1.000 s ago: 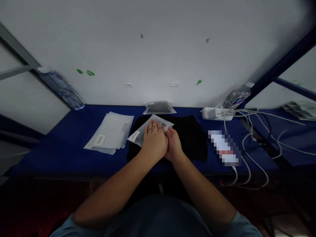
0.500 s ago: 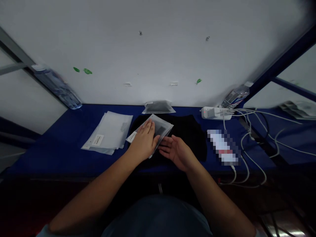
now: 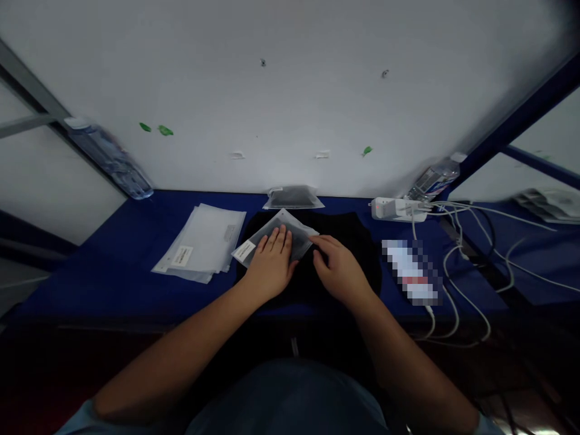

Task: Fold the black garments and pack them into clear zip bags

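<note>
A translucent frosted zip bag with a white label lies slanted on a black cloth, something dark showing inside it. My left hand rests flat on the bag, fingers stretched out. At the bag's right corner is my right hand; its index fingertip touches or nearly touches the edge, and the thumb stands apart below. Left of the cloth lies a stack of similar bags, pale, with a label on top. Another bag with dark contents sits against the wall behind.
A white power strip with plugs and trailing white cables is on the right. Near it lies a phone, its screen pixelated. Plastic bottles lean at the left and right. A white wall bounds the blue table.
The bag has gone from slightly raised and tilted to lying flatter on the cloth. My right hand has moved from beneath its lower edge to its right corner, turning palm down.
</note>
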`<state>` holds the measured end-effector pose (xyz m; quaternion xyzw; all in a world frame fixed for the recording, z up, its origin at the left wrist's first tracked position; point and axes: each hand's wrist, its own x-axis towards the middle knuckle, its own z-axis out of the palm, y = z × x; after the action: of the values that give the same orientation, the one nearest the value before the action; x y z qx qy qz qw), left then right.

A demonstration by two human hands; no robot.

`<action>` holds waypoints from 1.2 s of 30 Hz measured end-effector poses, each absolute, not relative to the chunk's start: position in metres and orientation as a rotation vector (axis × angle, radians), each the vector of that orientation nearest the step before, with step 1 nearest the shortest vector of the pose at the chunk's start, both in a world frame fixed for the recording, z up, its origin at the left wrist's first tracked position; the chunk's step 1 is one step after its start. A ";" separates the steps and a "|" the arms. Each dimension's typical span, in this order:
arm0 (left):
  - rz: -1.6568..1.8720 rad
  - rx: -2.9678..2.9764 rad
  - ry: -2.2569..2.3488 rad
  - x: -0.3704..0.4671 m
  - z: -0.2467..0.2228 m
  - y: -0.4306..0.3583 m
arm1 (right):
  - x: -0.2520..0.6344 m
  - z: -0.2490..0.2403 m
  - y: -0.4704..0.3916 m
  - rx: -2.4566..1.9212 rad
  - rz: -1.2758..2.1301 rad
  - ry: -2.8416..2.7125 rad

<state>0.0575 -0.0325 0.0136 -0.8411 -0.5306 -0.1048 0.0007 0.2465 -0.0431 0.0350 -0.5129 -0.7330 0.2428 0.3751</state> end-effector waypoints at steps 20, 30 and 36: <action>-0.343 -3.185 -0.894 -0.023 0.034 -0.041 | 0.254 0.015 -0.018 -0.976 0.173 -2.486; -0.446 -3.012 -0.747 -0.018 0.023 -0.034 | 0.256 0.013 -0.015 -0.860 0.236 -2.310; -0.385 -3.074 -0.693 -0.004 0.033 -0.026 | 0.255 0.016 -0.018 -0.792 0.215 -2.321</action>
<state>-0.0042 -0.0264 0.0326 -0.9682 -0.2181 -0.1213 -0.0166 0.2554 -0.0175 0.0163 -0.3032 -0.8889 0.0825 0.3334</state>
